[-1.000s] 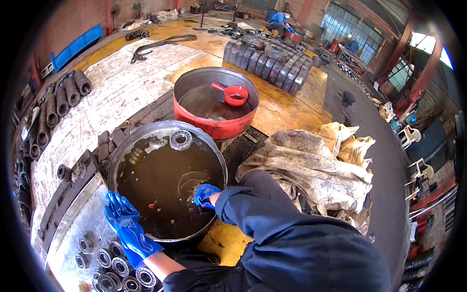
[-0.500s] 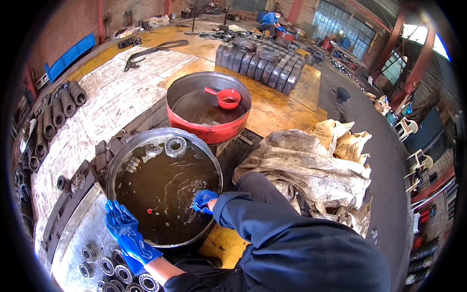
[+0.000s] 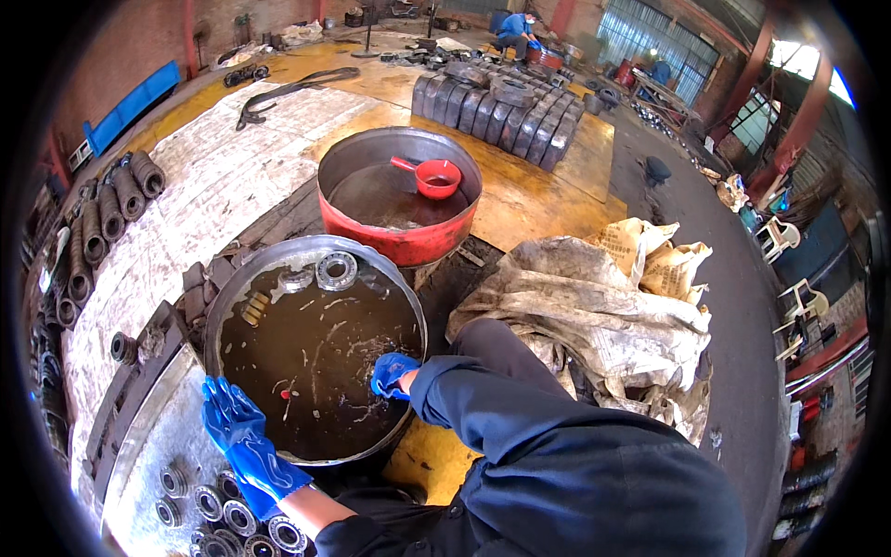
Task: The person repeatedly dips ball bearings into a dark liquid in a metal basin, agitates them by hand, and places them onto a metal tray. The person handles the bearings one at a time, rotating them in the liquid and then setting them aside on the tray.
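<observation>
A round metal basin of dark brown oily liquid stands in front of me. My left hand, in a blue glove, rests flat with fingers spread on the basin's near left rim. My right hand, also blue-gloved, dips into the liquid at the near right edge; what its fingers hold is hidden. A metal bearing ring and a smaller part stick out of the liquid at the far side.
A red tub with a red scoop stands beyond the basin. Several cleaned bearings lie on a metal tray at lower left. Dirty sacks are piled at right. Dark cylinders line the left; another person works far away.
The view has shifted slightly, so the basin and tub sit a little lower and nearer. My right hand stays in the liquid, my left stays on the rim.
</observation>
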Demonstrator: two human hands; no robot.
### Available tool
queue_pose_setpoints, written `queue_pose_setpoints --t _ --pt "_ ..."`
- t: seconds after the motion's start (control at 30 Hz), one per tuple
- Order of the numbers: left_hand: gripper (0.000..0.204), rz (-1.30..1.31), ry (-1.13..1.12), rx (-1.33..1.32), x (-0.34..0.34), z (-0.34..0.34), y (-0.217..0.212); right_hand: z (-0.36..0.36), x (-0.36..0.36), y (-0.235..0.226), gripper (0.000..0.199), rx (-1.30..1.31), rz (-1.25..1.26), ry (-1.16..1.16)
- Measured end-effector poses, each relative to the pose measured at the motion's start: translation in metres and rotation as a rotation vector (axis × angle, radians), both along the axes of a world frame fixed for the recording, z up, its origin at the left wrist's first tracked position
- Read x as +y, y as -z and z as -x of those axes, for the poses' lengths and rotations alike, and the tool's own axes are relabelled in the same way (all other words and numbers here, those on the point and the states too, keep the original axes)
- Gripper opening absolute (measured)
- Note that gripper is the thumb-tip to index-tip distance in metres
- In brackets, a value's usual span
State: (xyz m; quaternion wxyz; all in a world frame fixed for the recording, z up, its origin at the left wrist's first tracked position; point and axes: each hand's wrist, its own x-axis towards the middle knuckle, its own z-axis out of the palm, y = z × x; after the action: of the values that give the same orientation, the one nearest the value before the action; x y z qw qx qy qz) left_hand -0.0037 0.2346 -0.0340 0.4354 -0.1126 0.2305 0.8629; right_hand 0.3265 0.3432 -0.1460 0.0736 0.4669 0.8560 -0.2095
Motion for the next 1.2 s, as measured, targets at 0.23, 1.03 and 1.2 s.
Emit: queue_pose_setpoints --t 0.23,1.03,1.2 --pt "0.046 0.077 -0.024 0.007 0.003 -0.028 -0.032 0.032 0.001 0.001 0.022 -0.53 -0.359 -0.833" --pt "0.054 -0.048 0.073 0.353 -0.019 -0.042 -0.028 -0.014 0.014 -0.009 0.008 0.377 0.189 -0.311" --pt "0.044 -0.118 -0.039 0.101 -0.012 -0.045 -0.036 0.035 0.015 -0.039 0.017 -0.528 -0.232 -0.921"
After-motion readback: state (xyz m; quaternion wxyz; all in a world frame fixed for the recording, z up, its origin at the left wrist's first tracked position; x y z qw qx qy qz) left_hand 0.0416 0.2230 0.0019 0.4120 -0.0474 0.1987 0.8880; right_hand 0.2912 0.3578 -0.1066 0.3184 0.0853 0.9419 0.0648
